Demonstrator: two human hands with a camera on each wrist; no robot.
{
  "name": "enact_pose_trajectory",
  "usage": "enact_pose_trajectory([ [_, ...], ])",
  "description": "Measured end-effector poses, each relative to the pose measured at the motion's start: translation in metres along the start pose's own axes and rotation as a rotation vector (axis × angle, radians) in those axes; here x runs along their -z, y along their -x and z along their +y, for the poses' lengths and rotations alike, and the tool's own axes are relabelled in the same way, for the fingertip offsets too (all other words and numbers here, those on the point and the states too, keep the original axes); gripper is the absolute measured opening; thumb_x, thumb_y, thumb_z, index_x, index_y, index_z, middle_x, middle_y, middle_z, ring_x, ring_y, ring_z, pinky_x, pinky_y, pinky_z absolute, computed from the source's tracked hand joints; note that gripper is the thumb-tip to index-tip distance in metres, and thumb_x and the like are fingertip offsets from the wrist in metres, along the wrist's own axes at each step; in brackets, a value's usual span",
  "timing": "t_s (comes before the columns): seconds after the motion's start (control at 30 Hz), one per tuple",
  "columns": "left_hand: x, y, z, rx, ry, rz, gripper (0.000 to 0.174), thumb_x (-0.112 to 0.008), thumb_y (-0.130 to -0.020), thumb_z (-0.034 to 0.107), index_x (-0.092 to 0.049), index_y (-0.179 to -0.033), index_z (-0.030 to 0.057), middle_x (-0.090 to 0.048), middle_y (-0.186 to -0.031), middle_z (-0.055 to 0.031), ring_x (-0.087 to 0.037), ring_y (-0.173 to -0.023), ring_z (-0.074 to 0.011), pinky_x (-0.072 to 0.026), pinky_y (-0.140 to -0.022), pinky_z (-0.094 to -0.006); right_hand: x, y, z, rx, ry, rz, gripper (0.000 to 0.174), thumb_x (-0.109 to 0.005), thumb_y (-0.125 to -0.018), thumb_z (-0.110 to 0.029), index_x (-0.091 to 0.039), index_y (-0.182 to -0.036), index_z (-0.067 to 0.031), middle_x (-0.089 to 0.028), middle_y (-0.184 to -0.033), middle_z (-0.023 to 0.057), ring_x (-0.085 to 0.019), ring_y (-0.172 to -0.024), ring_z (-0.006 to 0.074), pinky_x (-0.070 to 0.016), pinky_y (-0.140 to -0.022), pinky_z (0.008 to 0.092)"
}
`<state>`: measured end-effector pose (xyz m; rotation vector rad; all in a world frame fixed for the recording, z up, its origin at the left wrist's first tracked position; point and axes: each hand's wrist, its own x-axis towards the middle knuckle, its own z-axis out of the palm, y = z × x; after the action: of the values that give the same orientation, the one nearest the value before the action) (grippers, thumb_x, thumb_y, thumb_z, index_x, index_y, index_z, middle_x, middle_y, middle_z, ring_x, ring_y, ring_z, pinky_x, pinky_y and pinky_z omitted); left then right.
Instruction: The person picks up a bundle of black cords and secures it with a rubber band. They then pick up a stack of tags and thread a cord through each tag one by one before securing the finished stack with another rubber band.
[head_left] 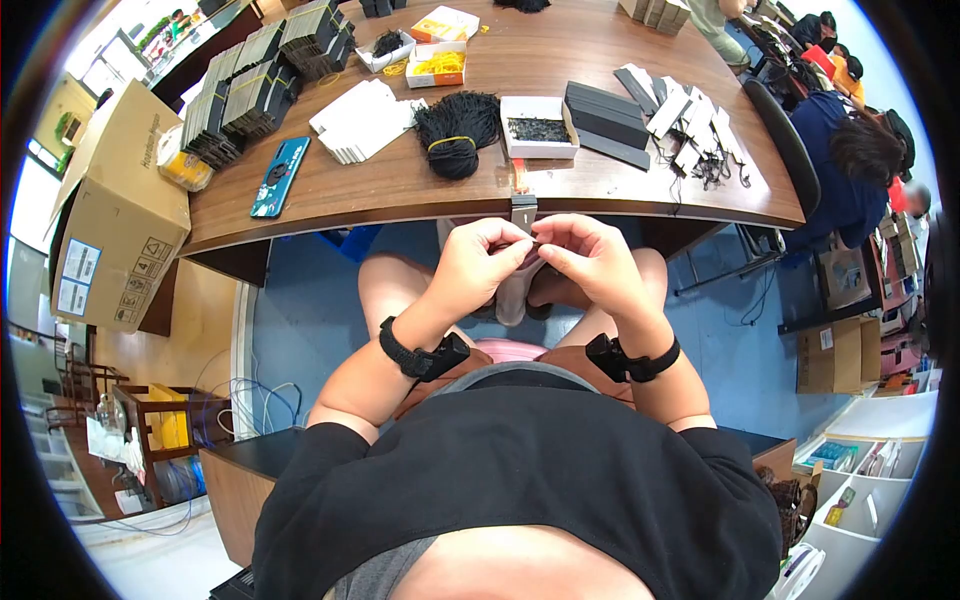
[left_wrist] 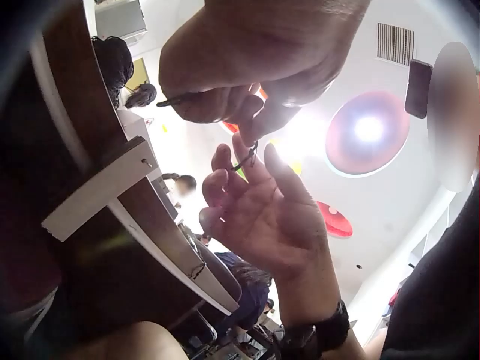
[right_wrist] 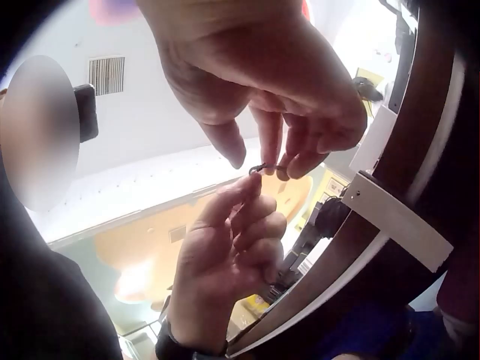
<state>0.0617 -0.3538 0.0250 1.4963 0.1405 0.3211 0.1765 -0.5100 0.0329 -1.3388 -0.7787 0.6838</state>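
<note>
Over the lap, just in front of the table edge, both hands meet at a thin black cord (right_wrist: 262, 168). The left hand (head_left: 480, 262) pinches it between thumb and fingers, and a short dark end pokes out of the fist in the left wrist view. The right hand (head_left: 592, 258) holds the cord at its fingertips, other fingers loosely bent, as the right wrist view shows. Close beyond the hands, a grey tag (head_left: 523, 214) marked 1 hangs at the table edge. Fingers hide most of the cord.
On the table (head_left: 400, 205) lie a black cord bundle (head_left: 458, 125), a white box of small black pieces (head_left: 540, 148), white cards (head_left: 358, 120), dark strips (head_left: 600, 125) and corded white tags (head_left: 695, 130). A blue case (head_left: 280, 178) and a carton (head_left: 120, 200) are left.
</note>
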Motion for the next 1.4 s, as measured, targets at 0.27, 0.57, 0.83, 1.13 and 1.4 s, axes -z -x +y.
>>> enact_pose_trajectory([
  [0.27, -0.002, 0.0, -0.003, 0.032, 0.006, 0.042, 0.011, -0.066, -0.088, 0.008, -0.068, -0.091, -0.0024, -0.066, -0.078, -0.0006, -0.054, -0.069, -0.0038, -0.0444, -0.06, -0.0204, 0.004, 0.004, 0.008, -0.184, -0.078, -0.025, 0.012, -0.069, -0.089, -0.014, -0.066, -0.091, -0.0019, -0.064, -0.074, -0.0014, -0.054, -0.063, 0.0022, -0.0422, -0.052, 0.0182],
  [0.57, 0.025, -0.007, -0.017, 0.162, -0.013, -0.051, 0.013, -0.068, -0.09, 0.014, -0.069, -0.09, 0.0005, -0.063, -0.076, 0.0, -0.051, -0.057, -0.0056, -0.0415, -0.051, -0.0198, 0.024, 0.016, 0.038, -0.056, -0.041, 0.138, 0.006, -0.064, -0.089, -0.006, -0.061, -0.085, -0.0029, -0.06, -0.075, -0.0017, -0.056, -0.066, 0.005, -0.0471, -0.054, 0.0218],
  [0.83, 0.015, -0.013, -0.012, 0.184, -0.16, -0.084, 0.013, -0.067, -0.086, 0.009, -0.069, -0.089, -0.0028, -0.067, -0.082, -0.0035, -0.059, -0.074, -0.0084, -0.0491, -0.068, -0.0255, 0.002, 0.01, 0.015, 0.109, 0.616, 0.07, 0.034, -0.071, -0.081, -0.011, -0.064, -0.114, -0.0021, -0.068, -0.105, 0.013, -0.066, -0.082, 0.0197, -0.0532, -0.073, 0.0321],
  [1.13, 0.014, -0.008, -0.03, 0.14, -0.265, -0.035, 0.014, -0.067, -0.087, 0.013, -0.068, -0.089, -0.0011, -0.066, -0.074, -0.0031, -0.058, -0.068, -0.0076, -0.0485, -0.061, -0.0248, -0.008, 0.014, 0.037, -0.136, 0.402, 0.074, 0.016, -0.068, -0.088, -0.011, -0.065, -0.101, -0.0012, -0.071, -0.081, 0.0097, -0.065, -0.069, 0.0125, -0.0509, -0.063, 0.0269],
  [1.4, 0.016, -0.014, -0.038, 0.323, -0.23, -0.212, 0.011, -0.066, -0.09, 0.01, -0.064, -0.09, -0.0007, -0.067, -0.081, -0.0046, -0.062, -0.071, -0.0093, -0.0503, -0.062, -0.0251, 0.01, 0.009, 0.048, -0.251, 0.182, -0.087, 0.012, -0.065, -0.09, -0.013, -0.066, -0.09, -0.0011, -0.068, -0.072, 0.0024, -0.057, -0.055, 0.0061, -0.0435, -0.048, 0.0233],
])
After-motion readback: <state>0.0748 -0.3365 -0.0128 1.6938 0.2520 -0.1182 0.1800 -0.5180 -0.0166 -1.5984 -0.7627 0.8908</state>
